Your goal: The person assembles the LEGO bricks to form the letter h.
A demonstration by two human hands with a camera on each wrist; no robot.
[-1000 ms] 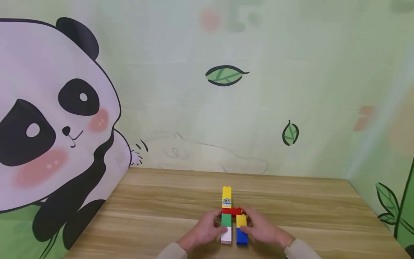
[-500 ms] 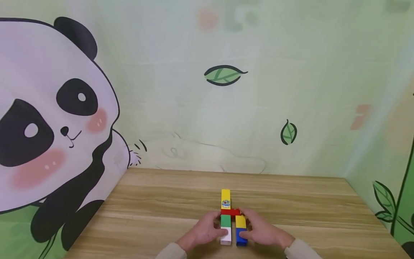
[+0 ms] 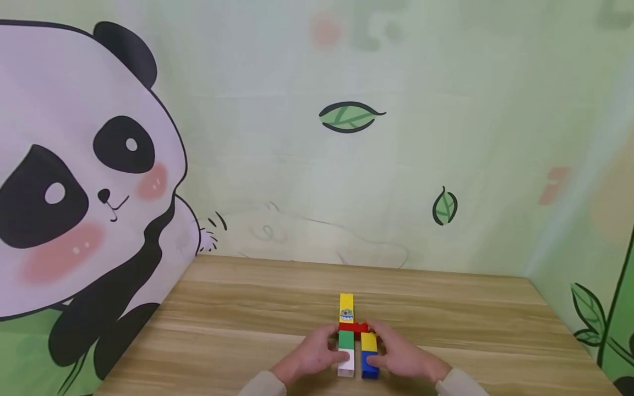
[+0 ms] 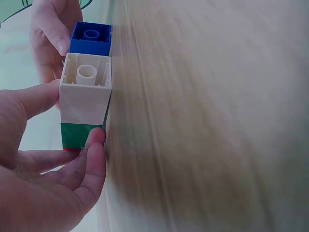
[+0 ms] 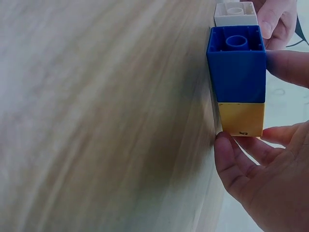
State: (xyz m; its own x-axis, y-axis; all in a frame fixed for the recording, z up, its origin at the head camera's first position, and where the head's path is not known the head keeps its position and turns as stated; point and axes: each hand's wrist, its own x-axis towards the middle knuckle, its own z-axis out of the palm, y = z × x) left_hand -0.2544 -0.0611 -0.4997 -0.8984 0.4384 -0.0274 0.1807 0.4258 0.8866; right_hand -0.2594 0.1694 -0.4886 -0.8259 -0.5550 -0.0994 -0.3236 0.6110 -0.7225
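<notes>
A structure of big toy building bricks lies flat on the wooden table in the head view. Its left column has a yellow brick [image 3: 346, 303] with a printed picture, then a red brick [image 3: 354, 328], a green brick [image 3: 346, 340] and a white brick [image 4: 84, 104]. To the right stand a yellow brick [image 5: 241, 118] and a blue brick [image 5: 236, 75], leaving a narrow gap between the columns. My left hand [image 3: 317, 349] grips the white and green bricks, thumb on the white one. With its thumb on the blue brick, my right hand [image 3: 398, 349] holds the right column.
The wooden table [image 3: 238, 308] runs back to a pale green wall cloth [image 3: 277, 137]. A large printed panda [image 3: 99, 181] covers the cloth on the left, and printed leaves [image 3: 349, 117] decorate the back.
The brick structure has shifted slightly toward me, with both hands still gripping it. The head view has also moved a little.
</notes>
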